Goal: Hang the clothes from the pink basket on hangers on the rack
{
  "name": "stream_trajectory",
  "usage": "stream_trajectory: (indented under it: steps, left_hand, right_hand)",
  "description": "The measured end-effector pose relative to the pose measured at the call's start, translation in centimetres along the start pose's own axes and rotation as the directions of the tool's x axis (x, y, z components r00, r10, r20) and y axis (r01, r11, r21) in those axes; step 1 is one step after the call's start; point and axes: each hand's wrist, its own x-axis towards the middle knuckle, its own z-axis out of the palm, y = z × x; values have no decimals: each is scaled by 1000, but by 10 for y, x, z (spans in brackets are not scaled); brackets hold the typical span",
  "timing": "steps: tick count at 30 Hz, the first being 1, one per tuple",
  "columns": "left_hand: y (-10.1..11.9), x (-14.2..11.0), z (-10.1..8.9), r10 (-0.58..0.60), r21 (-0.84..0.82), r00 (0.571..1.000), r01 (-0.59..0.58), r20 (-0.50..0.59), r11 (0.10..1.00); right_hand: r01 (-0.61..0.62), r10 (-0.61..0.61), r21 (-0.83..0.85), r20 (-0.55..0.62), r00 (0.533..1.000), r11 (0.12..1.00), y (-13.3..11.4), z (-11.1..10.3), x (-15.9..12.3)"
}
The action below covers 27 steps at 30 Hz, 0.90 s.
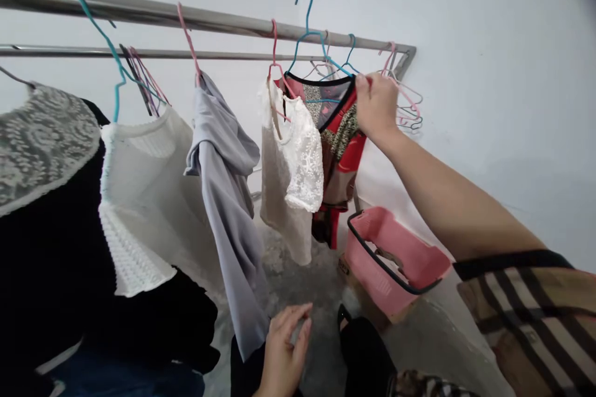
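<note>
My right hand [378,102] is closed on the shoulder of a red patterned top [347,142] with a black-edged neckline. The top hangs on a blue hanger [308,15], whose hook rises above the metal rail [223,20], off it. Low in the view, my left hand [286,341] holds nothing, its fingers apart, near the hem of a light grey garment [228,198]. Just left of the red top, a white lace top [291,155] hangs from a pink hanger [274,43] and partly covers it.
A sheer white garment [149,167] and a black garment with a lace yoke [46,136] hang on the left. Several bare hangers [410,102] are at the rail's right end. Below stands a pink basket [386,285] with a dark rim, some cloth inside. A white wall [488,74] is behind.
</note>
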Motion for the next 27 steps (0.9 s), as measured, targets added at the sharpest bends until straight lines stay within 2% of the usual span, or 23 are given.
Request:
stream_trajectory:
  steps: [3,8,11,14,17,19,22,23,24,25,27]
  left_hand:
    - [-9,-3,0,-3,6,1000,3,6,1000]
    - [-19,-5,4,-71,5,996,71,57,997]
    - [-15,0,11,-128,-4,984,129,122,992]
    - [-10,8,21,-168,-28,965,177,201,984]
    - [-11,15,32,-209,-37,940,227,271,973]
    - [-15,19,40,-238,-34,923,260,304,965]
    - [-26,22,52,-279,-17,899,302,337,953]
    - [-29,24,57,-295,-6,888,317,352,948]
    - [-33,26,62,-313,7,875,334,370,942]
    - [-36,28,68,-338,25,858,356,387,934]
    - [-42,34,80,-399,72,822,407,406,911]
  right_hand:
    - [-3,3,6,78,997,1000,-7,22,14]
    - [114,-129,96,164,978,989,18,40,1]
    - [120,-135,85,193,972,989,27,36,-14]
    - [137,-150,73,235,960,988,32,21,-30]
    - [160,-185,119,246,951,980,54,7,-63]
    - [99,-130,126,266,955,987,90,4,-98]
    - [-79,57,53,344,937,995,180,16,-163]
    - [-149,138,-5,404,904,989,214,22,-185]
    - [-218,233,-88,483,844,972,249,29,-206]
    - [-266,318,-175,567,760,948,281,34,-227]
    - [-297,347,-188,639,687,936,335,42,-264]
